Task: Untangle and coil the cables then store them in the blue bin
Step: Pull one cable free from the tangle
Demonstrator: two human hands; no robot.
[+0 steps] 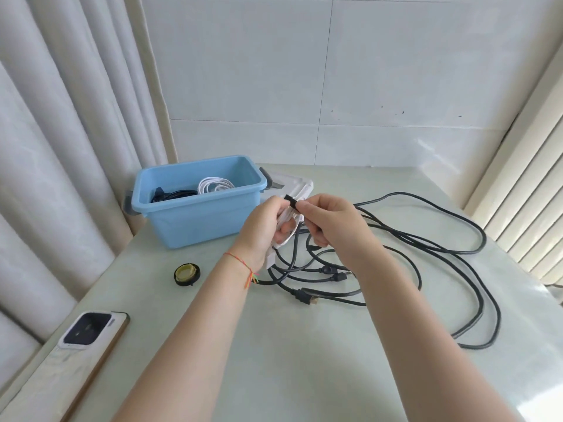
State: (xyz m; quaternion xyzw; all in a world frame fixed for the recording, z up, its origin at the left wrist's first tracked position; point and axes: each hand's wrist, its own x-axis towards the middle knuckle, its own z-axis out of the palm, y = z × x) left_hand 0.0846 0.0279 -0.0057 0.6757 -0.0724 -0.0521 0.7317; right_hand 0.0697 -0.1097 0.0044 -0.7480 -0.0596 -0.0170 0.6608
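- My left hand [264, 226] grips a coiled white cable [285, 226] at the centre of the frame, fingers curled round the bundle so its loops hang down toward my wrist.
- My right hand [327, 219] pinches a short black strap [292, 200] just above that coil, thumb and forefinger closed on its end; I judge I am binding the coil before storing it.
- The coil's long axis runs roughly top to bottom in the frame, tilted a little, and the strap crosses it near its upper end.
- The blue bin [198, 202] stands to the upper left of my hands, near them, with its open top facing up; my left hand is the nearer one, so the coil would travel up and left across a short gap.
- Inside the bin a white coil [214, 185] and a dark coil [173, 194] already lie side by side.
- A long black cable [432, 245] sprawls in loose loops over the tabletop [289, 345] to the right and below my hands, its plugs [307, 296] lying just below centre; it is not yet coiled.
- A roll of tape [186, 274] lies left of centre, and a phone [88, 328] rests at the lower left edge.
- A clear lid [292, 184] lies behind my hands, just right of the bin.
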